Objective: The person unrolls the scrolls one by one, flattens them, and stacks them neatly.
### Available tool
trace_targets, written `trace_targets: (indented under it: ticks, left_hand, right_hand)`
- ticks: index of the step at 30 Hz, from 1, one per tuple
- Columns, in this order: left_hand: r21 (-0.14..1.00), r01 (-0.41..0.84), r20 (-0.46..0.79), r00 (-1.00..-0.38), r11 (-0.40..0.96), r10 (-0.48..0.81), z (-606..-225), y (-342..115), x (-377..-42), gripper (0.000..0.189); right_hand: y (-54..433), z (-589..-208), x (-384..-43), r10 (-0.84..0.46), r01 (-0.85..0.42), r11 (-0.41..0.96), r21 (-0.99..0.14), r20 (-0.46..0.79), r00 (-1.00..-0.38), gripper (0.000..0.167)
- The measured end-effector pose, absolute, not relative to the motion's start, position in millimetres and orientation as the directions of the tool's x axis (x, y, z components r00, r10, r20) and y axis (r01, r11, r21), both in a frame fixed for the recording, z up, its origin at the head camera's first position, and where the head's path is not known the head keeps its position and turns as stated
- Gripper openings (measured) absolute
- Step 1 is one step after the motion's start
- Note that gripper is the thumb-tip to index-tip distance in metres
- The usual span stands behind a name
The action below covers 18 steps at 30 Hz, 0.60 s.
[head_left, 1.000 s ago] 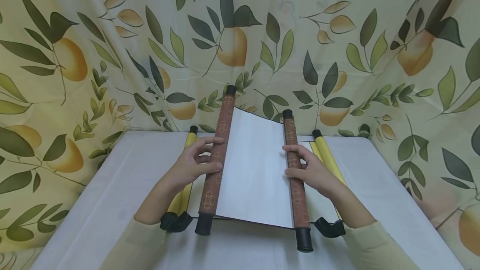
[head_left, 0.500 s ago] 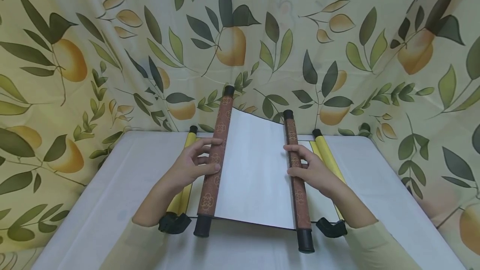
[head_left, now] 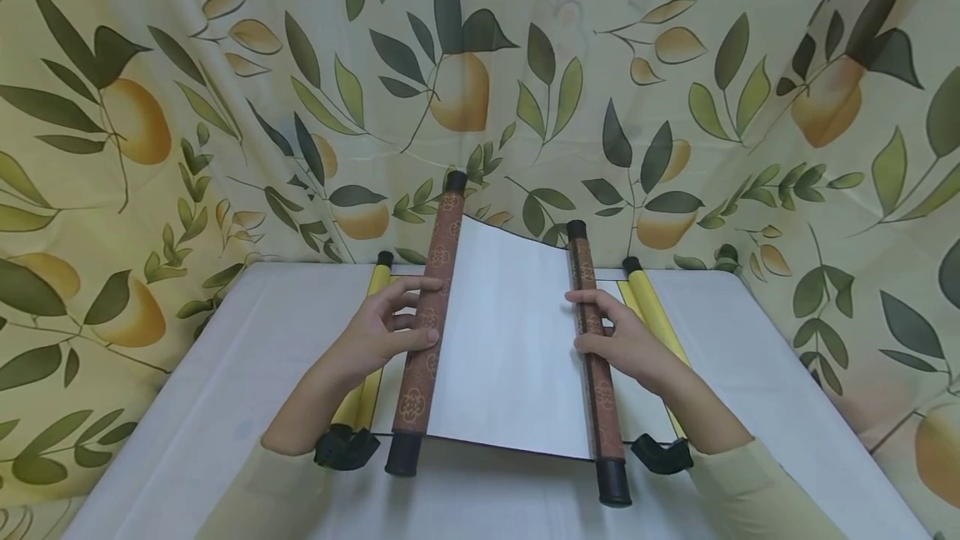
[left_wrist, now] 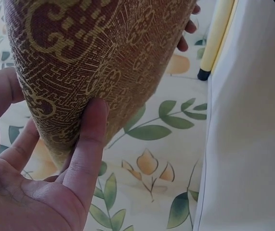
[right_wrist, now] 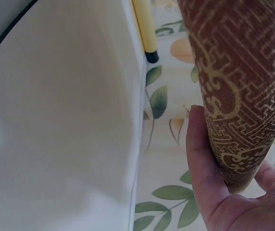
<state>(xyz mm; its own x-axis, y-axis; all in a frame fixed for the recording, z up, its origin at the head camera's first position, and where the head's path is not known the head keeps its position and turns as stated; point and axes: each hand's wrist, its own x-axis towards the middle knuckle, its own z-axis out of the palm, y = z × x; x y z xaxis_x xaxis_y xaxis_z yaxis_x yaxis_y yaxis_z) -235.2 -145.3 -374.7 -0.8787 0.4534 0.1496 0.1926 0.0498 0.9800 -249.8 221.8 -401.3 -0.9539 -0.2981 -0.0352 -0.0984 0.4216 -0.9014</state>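
A scroll with a blank white sheet (head_left: pixel 510 340) is held partly unrolled and tilted above the table. Its left reddish-brown brocade roll (head_left: pixel 432 298), capped in black, is gripped by my left hand (head_left: pixel 378 336), thumb in front. My right hand (head_left: pixel 633 348) holds the right brocade roll (head_left: pixel 592 327) between thumb and fingers. From the left wrist, thumb and fingers of the left hand (left_wrist: pixel 55 187) clasp the patterned brocade (left_wrist: pixel 74 53). In the right wrist view, the right hand (right_wrist: pixel 214 192) cups the other roll (right_wrist: pixel 243 82) from below.
Behind the held scroll, a yellow-edged scroll lies opened on the white table (head_left: pixel 285 332); its right yellow roll (head_left: pixel 660 315) shows clearly. Dark curved pieces (head_left: pixel 347 447) sit near its front ends. A curtain (head_left: pixel 480 90) printed with fruit and leaves hangs behind the table.
The two brocade rolls have moved very slightly apart, the left one shifting a little to the left. The right roll has turned a little. Both hands keep their grip.
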Motion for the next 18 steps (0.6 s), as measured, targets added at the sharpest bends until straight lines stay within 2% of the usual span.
trace_targets:
  ticks: [18]
  left_hand:
    - [0.983, 0.181, 0.146, -0.879, 0.034, 0.454, -375.4, -148.3, -231.9, 0.059]
  right_hand:
    - [222.2, -399.5, -245.1, -0.293, -0.076, 0.431, -0.899, -0.060, -0.954, 0.060]
